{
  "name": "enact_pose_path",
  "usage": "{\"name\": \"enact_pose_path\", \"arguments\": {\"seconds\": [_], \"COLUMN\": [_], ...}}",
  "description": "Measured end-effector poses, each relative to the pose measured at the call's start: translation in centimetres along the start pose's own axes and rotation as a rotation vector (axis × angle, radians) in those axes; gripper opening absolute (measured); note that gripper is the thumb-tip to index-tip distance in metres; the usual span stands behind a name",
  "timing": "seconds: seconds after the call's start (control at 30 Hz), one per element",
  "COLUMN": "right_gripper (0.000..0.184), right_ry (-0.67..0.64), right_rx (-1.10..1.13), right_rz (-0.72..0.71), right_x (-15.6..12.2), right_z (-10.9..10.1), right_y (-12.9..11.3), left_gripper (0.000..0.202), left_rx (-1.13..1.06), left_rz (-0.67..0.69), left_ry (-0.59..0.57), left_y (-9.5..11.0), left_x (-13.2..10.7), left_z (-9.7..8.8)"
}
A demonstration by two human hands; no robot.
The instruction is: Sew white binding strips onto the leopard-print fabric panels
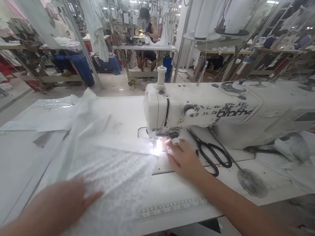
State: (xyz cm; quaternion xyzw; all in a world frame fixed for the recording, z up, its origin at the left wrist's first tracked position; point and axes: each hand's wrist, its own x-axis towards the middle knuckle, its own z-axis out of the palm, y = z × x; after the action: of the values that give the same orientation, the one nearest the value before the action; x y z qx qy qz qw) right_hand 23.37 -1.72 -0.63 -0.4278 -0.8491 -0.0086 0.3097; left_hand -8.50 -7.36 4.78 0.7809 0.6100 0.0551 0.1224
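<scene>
A sheet of thin white fabric (115, 176) spreads over the left of the sewing table, its edge running up to the lit needle area of a white sewing machine (158, 109). My left hand (57, 204) is at the fabric's near left part, thumb pointing right; motion smears its other fingers, so its grip is unclear. Close beside the needle, my right hand (183, 155) has its fingers bent together, with a white band around one finger. Glare at the needle hides what the fingertips hold. Black-handled scissors (211, 154) lie behind my right hand.
A ruler strip (173, 207) runs along the table's front. Crumpled pale cloth (295, 156) and a round, blurred metal object (252, 182) lie to the right. Flat white pieces (50, 110) are at the left. Across the aisle, a person (147, 27) sits at another machine.
</scene>
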Motion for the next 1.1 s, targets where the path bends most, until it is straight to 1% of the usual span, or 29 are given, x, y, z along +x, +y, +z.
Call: {"name": "enact_pose_path", "arguments": {"seconds": [0.07,0.1,0.13,0.17,0.2,0.3,0.37,0.4,0.47,0.5,0.57,0.67,0.77,0.83,0.87,0.93,1.0,1.03,1.1], "right_gripper": [0.029,0.03,0.031,0.032,0.032,0.029,0.024,0.021,0.017,0.016,0.021,0.035,0.043,0.041,0.036,0.025,0.021,0.022,0.027], "right_ry": [-0.053,-0.084,-0.115,-0.144,-0.17,-0.216,-0.201,-0.17,-0.092,-0.061,-0.059,-0.148,-0.222,-0.242,-0.228,-0.158,-0.09,-0.083,-0.139], "right_rx": [0.023,0.034,0.041,0.044,0.044,0.03,0.026,0.028,0.035,0.039,0.05,0.065,0.058,0.069,0.079,0.087,0.089,0.096,0.12], "right_rz": [-0.028,-0.051,-0.078,-0.103,-0.124,-0.15,-0.167,-0.172,-0.148,-0.123,-0.076,-0.066,-0.059,-0.052,-0.039,0.01,0.043,0.032,-0.042], "right_x": [-0.1,-0.2,-0.4,-0.5,-0.6,-0.8,-0.8,-0.8,-0.7,-0.7,-0.5,-0.2,0.1,0.2,0.3,0.2,0.1,0.0,-0.3], "right_z": [0.0,0.0,0.1,0.1,0.2,0.3,0.2,0.1,-0.1,-0.2,-0.3,-0.1,0.3,0.5,0.5,0.3,0.0,-0.1,-0.3], "right_y": [-0.6,-0.9,-1.1,-1.3,-1.4,-1.4,-1.1,-0.9,-0.5,-0.4,-0.2,-0.2,-0.1,0.2,0.4,0.8,0.9,0.9,0.6], "left_gripper": [0.055,0.056,0.054,0.051,0.047,0.031,0.027,0.029,0.039,0.044,0.051,0.056,0.058,0.057,0.057,0.058,0.058,0.058,0.056], "left_rx": [0.2,0.265,0.287,0.258,0.196,-0.069,-0.175,-0.178,-0.121,-0.08,-0.011,0.037,0.053,0.06,0.061,0.059,0.049,0.04,0.009], "left_rz": [-0.147,-0.182,-0.178,-0.129,-0.052,0.25,0.422,0.486,0.554,0.555,0.496,0.397,0.359,0.359,0.361,0.362,0.365,0.37,0.39], "left_ry": [-0.172,-0.235,-0.272,-0.269,-0.241,-0.108,-0.016,0.011,0.013,-0.004,-0.024,-0.002,0.014,0.015,0.016,0.009,-0.014,-0.028,-0.042], "left_y": [0.5,1.1,1.9,2.9,3.8,6.3,7.0,7.1,7.0,6.9,7.0,7.7,8.5,8.6,8.6,8.5,8.5,8.5,8.5], "left_x": [-2.5,-3.0,-3.1,-2.7,-1.9,2.1,5.0,6.2,7.6,7.9,7.7,6.6,6.1,6.1,6.1,6.2,6.3,6.4,6.8], "left_z": [0.8,0.9,0.9,0.9,0.9,1.6,2.8,3.5,4.8,5.4,6.2,6.8,7.2,7.4,7.4,7.3,6.9,6.7,6.2]}}
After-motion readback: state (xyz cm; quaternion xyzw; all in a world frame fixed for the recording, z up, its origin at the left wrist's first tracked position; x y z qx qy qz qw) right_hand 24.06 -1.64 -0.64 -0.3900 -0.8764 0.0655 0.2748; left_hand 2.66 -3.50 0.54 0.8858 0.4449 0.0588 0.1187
